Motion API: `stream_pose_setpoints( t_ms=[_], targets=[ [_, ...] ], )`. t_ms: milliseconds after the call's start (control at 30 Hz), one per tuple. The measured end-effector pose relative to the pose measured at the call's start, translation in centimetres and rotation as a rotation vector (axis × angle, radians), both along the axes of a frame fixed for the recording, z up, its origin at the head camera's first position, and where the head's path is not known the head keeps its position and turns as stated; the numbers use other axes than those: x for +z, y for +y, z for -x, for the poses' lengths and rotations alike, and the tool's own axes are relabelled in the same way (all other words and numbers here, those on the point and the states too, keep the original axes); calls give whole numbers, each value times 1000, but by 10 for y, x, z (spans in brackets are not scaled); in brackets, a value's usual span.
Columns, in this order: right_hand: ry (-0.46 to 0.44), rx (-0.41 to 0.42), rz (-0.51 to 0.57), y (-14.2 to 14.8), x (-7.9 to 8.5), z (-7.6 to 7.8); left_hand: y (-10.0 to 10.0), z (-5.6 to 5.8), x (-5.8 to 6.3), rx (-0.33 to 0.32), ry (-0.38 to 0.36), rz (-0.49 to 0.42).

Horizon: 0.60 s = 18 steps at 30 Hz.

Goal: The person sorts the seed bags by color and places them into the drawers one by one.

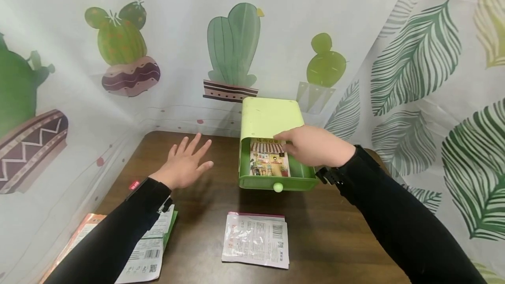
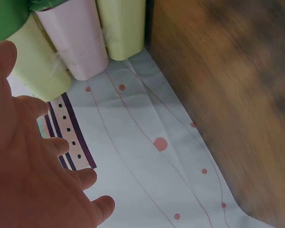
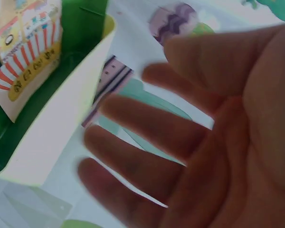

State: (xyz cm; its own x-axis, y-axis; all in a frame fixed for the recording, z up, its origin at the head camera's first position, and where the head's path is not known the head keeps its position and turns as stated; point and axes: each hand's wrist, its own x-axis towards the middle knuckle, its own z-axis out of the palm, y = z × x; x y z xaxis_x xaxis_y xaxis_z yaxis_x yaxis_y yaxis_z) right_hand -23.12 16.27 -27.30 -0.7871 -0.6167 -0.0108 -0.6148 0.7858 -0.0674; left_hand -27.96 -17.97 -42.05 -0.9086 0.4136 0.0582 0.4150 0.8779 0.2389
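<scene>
A light green box (image 1: 272, 117) stands at the back of the table with its green drawer (image 1: 252, 183) pulled out. In the drawer lies a printed packet (image 1: 268, 161) with a striped awning picture, also visible in the right wrist view. My right hand (image 1: 315, 146) hovers over the drawer's right side. Its fingers look extended and apart in the right wrist view, with nothing held. Left of the box, my left hand (image 1: 183, 165) is spread in the air and touches nothing. In the left wrist view, pale yellow and pink rounded units (image 2: 73, 40) stand beyond the fingers.
A white-backed packet (image 1: 256, 240) lies on the brown table (image 1: 331, 231) in front of the drawer. More flat packets (image 1: 146, 249) lie at front left, partly under my left sleeve. Printed curtains (image 1: 177, 34) hang behind and at both sides.
</scene>
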Motion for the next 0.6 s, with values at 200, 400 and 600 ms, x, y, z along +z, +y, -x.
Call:
stream_pose_setpoints(
  t_ms=[200, 400, 600],
  targets=[
    [394, 10, 197, 7, -16, -17, 12, -20, -12, -50, 68, -17],
    [666, 68, 334, 6, -40, -33, 24, -51, -30, -111, 139, -11],
    [881, 131, 439, -5, -62, -43, 34, -74, -51, -139, 171, 25]
  ],
)
